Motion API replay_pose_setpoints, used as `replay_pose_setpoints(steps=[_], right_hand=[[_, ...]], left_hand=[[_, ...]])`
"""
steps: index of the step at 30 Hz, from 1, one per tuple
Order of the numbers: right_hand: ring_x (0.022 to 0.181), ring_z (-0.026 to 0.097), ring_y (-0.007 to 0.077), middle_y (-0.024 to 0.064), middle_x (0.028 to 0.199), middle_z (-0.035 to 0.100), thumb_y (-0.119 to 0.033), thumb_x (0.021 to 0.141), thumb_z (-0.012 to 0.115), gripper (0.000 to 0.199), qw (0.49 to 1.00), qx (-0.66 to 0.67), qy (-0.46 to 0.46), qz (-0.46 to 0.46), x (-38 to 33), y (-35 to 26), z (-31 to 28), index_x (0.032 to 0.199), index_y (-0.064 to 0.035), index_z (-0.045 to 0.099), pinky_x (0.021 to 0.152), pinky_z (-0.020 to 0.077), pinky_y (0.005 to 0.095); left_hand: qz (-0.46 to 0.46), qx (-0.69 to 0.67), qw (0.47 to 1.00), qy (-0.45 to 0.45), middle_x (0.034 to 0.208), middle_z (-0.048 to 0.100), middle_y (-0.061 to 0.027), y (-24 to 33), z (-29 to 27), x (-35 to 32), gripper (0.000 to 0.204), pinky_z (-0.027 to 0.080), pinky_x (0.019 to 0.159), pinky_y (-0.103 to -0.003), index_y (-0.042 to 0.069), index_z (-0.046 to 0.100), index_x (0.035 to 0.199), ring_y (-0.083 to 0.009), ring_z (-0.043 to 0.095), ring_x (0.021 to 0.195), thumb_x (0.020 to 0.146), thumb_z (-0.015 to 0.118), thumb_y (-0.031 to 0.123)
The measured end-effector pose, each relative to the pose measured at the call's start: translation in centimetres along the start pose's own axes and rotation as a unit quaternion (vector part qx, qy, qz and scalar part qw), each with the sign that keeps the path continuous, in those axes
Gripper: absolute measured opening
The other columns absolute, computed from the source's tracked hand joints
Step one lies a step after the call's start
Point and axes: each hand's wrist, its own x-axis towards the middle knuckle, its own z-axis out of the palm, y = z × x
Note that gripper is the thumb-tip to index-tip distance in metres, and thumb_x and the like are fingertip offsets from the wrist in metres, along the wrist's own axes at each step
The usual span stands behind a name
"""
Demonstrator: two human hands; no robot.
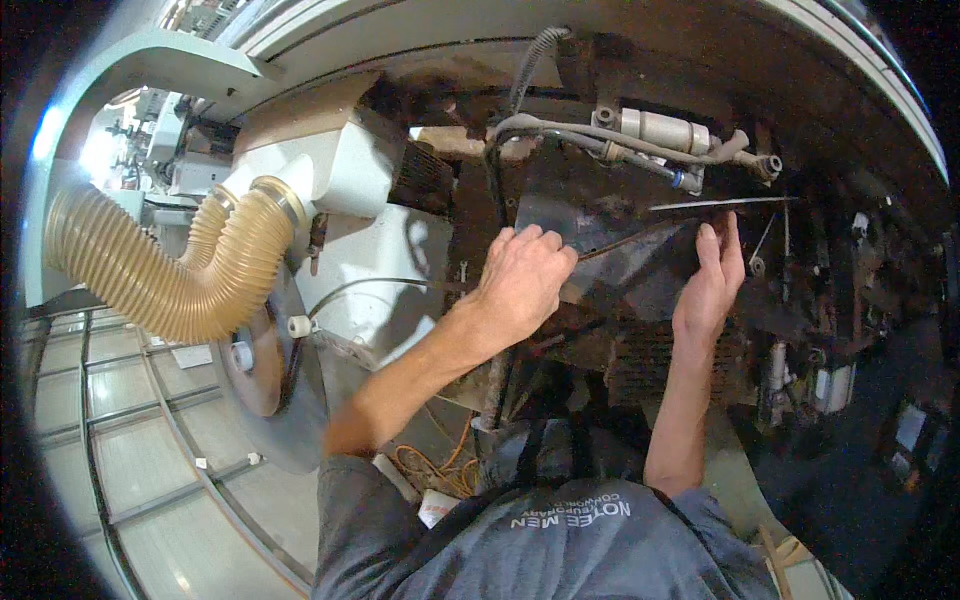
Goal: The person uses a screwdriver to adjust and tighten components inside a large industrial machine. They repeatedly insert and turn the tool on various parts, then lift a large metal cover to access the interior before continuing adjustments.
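Note:
My left hand (525, 275) is closed, knuckles up, around a thin dark strip (630, 240) in front of the machine. To its left the strip runs back past a small white roller (300, 326) beside a large disc-shaped reel (265, 370). On the other side it slants up toward my right hand (712, 275). That hand is raised with its fingers stretched upward, just below a thin bright metal bar (722, 204). Whether its fingertips touch the bar or the strip, I cannot tell. A dark flat plate (630, 275) lies behind and between the hands.
Above my hands sit a metal cylinder (662, 132) and bent hoses (560, 128). At left, a ribbed beige duct (190, 300) curves beside a white housing (375, 270). A roller-grid floor frame (120, 430) lies lower left, near an orange cable (440, 465). Dark machine parts fill the right.

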Motion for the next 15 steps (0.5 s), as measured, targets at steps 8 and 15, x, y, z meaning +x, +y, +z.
replay_pose_setpoints(steps=[8,15], right_hand=[[0.122,0.050,0.0207,0.0175,0.141,0.050,-0.013,0.093,0.060,0.063,0.999,-0.013,0.006,0.029,0.8,-0.7,-2.3,0.144,0.0129,0.034,0.106,0.0374,0.0323],[0.137,0.040,0.0283,0.0274,0.149,0.038,-0.015,0.096,0.053,0.067,1.000,-0.014,-0.006,-0.013,2.3,2.6,-0.5,0.147,0.0154,0.023,0.113,0.0294,0.0317]], left_hand=[[-0.036,0.044,0.997,-0.061,0.073,0.067,-0.0172,-0.4,-3.3,4.3,0.009,0.055,0.069,-0.047,0.005,0.070,0.074,-0.0392,0.067,0.075,0.076,0.068,0.014],[-0.045,-0.037,0.994,-0.089,0.068,0.063,-0.0247,-2.9,0.2,5.6,0.016,0.053,0.069,-0.048,0.001,0.070,0.069,-0.0434,0.064,0.071,0.076,0.071,0.016]])
